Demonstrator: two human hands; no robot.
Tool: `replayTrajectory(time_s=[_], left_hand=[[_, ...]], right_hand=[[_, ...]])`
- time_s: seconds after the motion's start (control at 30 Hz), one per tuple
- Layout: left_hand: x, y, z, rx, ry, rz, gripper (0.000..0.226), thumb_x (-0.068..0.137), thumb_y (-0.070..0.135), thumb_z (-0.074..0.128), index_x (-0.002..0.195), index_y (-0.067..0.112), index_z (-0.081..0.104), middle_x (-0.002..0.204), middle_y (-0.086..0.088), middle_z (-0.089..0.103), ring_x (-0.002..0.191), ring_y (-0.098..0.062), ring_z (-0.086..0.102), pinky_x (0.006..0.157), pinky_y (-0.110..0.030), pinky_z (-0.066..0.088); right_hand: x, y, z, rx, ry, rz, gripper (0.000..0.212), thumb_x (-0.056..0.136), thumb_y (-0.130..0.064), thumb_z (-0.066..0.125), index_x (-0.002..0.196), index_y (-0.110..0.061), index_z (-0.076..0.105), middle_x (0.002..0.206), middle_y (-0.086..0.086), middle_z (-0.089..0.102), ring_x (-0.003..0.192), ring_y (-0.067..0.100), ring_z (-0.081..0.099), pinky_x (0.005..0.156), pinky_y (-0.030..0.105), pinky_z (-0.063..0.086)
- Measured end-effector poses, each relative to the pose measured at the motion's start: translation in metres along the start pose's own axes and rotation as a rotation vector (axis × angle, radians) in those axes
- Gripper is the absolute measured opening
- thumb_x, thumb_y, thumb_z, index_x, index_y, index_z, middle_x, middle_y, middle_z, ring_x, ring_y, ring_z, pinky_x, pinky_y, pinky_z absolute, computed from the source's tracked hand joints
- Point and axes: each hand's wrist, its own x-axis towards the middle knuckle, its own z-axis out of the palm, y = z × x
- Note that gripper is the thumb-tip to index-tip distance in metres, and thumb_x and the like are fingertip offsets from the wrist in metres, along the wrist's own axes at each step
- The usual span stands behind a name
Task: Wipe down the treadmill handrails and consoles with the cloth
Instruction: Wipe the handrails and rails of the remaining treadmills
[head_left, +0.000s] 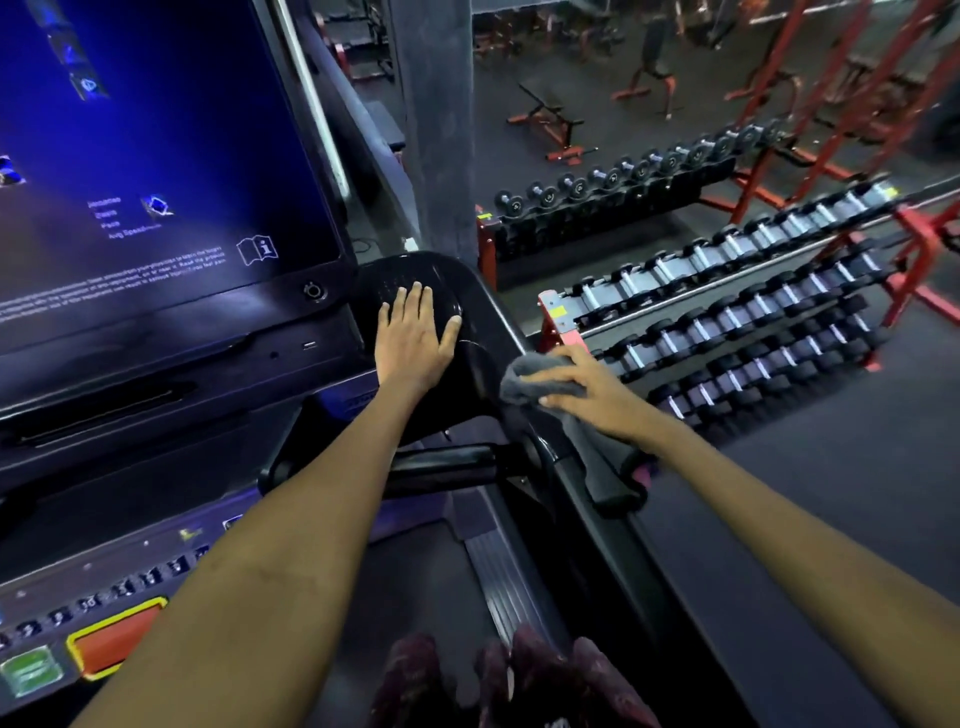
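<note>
I stand on a treadmill with a large blue-lit console screen (156, 171) at the upper left. My left hand (415, 338) lies flat, fingers straight, on the glossy black tray (470, 291) to the right of the screen. My right hand (582, 389) grips a bunched grey cloth (524, 376) and presses it on the black right handrail (608, 483), which runs down toward me. The cloth's tail (592, 447) hangs under my wrist.
A button panel with an orange stop key (117, 642) and a green key (31, 670) sits at the lower left. The treadmill belt (415, 587) lies below. Dumbbell racks (727, 306) and red frames (810, 130) stand to the right beyond the rail. A grey pillar (436, 130) rises behind the tray.
</note>
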Motion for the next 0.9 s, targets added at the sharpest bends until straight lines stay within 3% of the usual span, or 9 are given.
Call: replayTrajectory(time_s=[0.1, 0.23, 0.43, 0.57, 0.7, 0.9], left_hand=[[0.000, 0.000, 0.000, -0.007, 0.004, 0.011, 0.064, 0.099, 0.047, 0.025, 0.148, 0.006, 0.022, 0.156, -0.009, 0.020, 0.145, -0.023, 0.013, 0.118, -0.041, 0.010], [0.002, 0.000, -0.003, -0.045, -0.028, 0.017, 0.064, 0.099, 0.047, 0.026, 0.148, 0.005, 0.022, 0.156, -0.011, 0.019, 0.145, -0.025, 0.012, 0.117, -0.043, 0.009], [0.006, -0.007, -0.006, -0.094, -0.093, 0.096, 0.056, 0.100, 0.045, 0.030, 0.147, 0.016, 0.026, 0.156, -0.015, 0.016, 0.145, -0.030, 0.009, 0.115, -0.048, 0.006], [0.006, -0.013, -0.008, -0.136, -0.119, 0.161, 0.053, 0.100, 0.042, 0.032, 0.147, 0.017, 0.029, 0.156, -0.016, 0.015, 0.145, -0.032, 0.008, 0.115, -0.050, 0.005], [0.001, -0.020, -0.010, -0.140, -0.129, 0.237, 0.054, 0.100, 0.038, 0.037, 0.146, 0.012, 0.028, 0.156, -0.015, 0.017, 0.145, -0.029, 0.009, 0.115, -0.049, 0.004], [-0.007, -0.029, -0.024, -0.226, -0.265, 0.302, 0.056, 0.099, 0.030, 0.042, 0.147, 0.008, 0.024, 0.157, -0.012, 0.013, 0.146, -0.027, 0.006, 0.116, -0.045, 0.000]], right_hand=[[-0.038, 0.004, 0.000, 0.025, -0.047, 0.019, 0.030, 0.084, -0.013, 0.068, 0.110, -0.027, 0.066, 0.124, 0.000, 0.041, 0.119, 0.015, 0.042, 0.105, 0.028, 0.034], [-0.016, -0.014, 0.003, -0.038, 0.043, 0.055, 0.032, 0.082, -0.007, 0.069, 0.110, -0.023, 0.066, 0.112, 0.003, 0.043, 0.110, 0.017, 0.046, 0.096, 0.022, 0.035], [0.023, -0.035, 0.012, -0.180, 0.159, 0.107, 0.031, 0.083, -0.014, 0.069, 0.114, -0.018, 0.068, 0.106, 0.002, 0.041, 0.101, 0.017, 0.045, 0.095, 0.032, 0.040], [-0.024, -0.040, 0.019, -0.249, 0.150, 0.112, 0.031, 0.087, -0.022, 0.064, 0.117, -0.025, 0.065, 0.109, -0.003, 0.040, 0.107, 0.017, 0.041, 0.094, 0.030, 0.037], [-0.097, -0.029, 0.024, -0.245, 0.125, 0.144, 0.031, 0.086, -0.023, 0.065, 0.115, -0.035, 0.063, 0.113, 0.004, 0.045, 0.105, 0.020, 0.044, 0.092, 0.034, 0.040], [-0.124, -0.037, 0.043, -0.399, 0.309, 0.155, 0.032, 0.086, -0.018, 0.064, 0.117, -0.026, 0.066, 0.110, 0.005, 0.048, 0.096, 0.020, 0.049, 0.079, 0.030, 0.039]])
